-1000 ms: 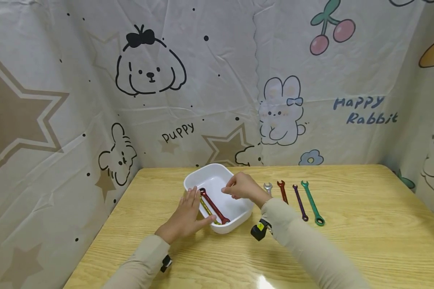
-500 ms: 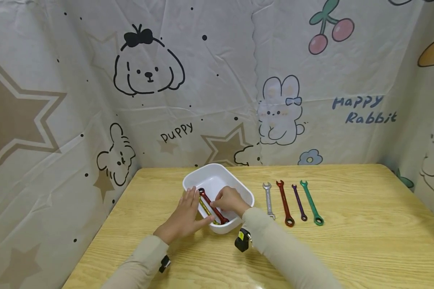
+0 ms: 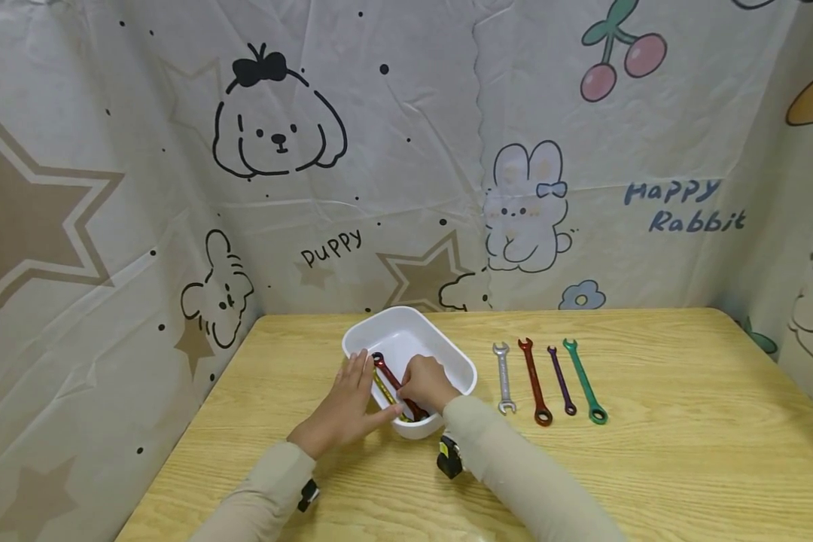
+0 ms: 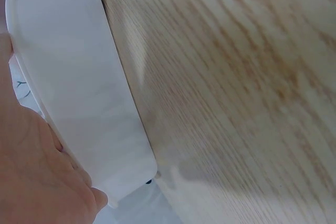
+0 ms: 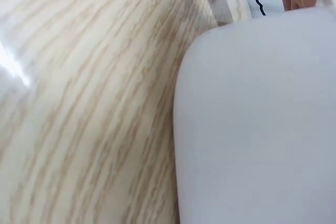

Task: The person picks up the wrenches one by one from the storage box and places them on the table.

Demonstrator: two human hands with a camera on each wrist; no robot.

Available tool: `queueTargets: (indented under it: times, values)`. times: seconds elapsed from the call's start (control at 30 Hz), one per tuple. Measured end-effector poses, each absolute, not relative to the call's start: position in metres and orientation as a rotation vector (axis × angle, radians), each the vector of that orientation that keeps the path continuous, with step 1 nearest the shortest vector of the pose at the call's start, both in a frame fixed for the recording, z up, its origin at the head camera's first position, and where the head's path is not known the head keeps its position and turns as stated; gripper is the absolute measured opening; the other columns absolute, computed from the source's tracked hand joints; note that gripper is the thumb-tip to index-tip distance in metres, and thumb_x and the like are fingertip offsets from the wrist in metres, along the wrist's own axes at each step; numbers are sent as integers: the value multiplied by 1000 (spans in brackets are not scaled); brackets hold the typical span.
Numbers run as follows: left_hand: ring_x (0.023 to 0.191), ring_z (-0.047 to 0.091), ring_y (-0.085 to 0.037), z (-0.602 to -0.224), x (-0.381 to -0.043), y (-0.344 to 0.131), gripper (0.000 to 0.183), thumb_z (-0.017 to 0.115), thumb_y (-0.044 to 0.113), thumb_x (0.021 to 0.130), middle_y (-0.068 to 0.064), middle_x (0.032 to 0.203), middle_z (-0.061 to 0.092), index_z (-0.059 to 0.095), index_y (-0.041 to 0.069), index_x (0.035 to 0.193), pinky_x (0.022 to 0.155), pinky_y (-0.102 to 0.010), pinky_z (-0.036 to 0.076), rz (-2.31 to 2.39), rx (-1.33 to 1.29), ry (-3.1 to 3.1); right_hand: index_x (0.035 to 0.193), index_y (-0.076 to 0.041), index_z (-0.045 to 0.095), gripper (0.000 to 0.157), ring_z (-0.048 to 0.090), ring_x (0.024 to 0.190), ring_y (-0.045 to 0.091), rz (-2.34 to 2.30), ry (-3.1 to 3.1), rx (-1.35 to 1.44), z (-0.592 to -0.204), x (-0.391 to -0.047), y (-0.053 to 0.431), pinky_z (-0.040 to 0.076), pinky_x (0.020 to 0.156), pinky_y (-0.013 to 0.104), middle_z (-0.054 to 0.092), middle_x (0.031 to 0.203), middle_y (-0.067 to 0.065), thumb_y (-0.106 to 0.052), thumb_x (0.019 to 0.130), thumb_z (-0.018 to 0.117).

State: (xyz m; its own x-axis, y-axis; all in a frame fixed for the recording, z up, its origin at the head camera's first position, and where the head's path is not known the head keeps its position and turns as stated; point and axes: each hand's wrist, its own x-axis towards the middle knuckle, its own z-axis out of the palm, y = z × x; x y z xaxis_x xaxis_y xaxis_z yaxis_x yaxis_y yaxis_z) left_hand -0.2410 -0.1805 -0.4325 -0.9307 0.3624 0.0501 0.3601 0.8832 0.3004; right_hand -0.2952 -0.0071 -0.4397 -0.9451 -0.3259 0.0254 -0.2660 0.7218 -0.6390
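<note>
Against a cartoon-printed curtain (image 3: 406,181), your right hand (image 3: 428,382) has dropped to the dark-red combination wrench (image 3: 389,373) inside the white bin (image 3: 416,431), likely within grasp now, any grip hidden, while your straight-fingered left hand (image 3: 344,403) touches the rim (image 3: 413,424).

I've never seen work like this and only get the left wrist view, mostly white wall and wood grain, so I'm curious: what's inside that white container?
Observer: The head view shows a red wrench and a yellow wrench inside the white container.

Visitor: Where is the right hand?

Observer: The right hand is inside it, over the red wrench; I can't tell whether it grips it.

Visitor: Any more tools?

Observer: Yes, four lie in a row right of the container, from left: a silver wrench, a second red wrench, a purple wrench and a green wrench.
</note>
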Motion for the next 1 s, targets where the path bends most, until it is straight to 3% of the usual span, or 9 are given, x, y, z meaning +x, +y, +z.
queueTargets:
  times: [0.5, 1.0]
  values:
    - [145, 2, -40, -433, -241, -181, 102, 49, 66, 89, -26, 157, 7, 15, -8, 150, 115, -56, 13, 496, 599, 3051, 56, -8, 62, 18, 53, 49, 11, -985, 2837, -439, -442, -296, -9, 42, 44, 21, 57, 53, -1, -9, 66, 77]
    - [145, -2, -38, -430, -240, -180, 102, 47, 67, 89, -25, 158, 3, 12, -7, 150, 116, -53, 10, 501, 573, 3025, 57, -8, 61, 20, 49, 40, 8, -1025, 2785, -376, -444, -298, -8, 41, 38, 19, 55, 50, -1, -9, 69, 76]
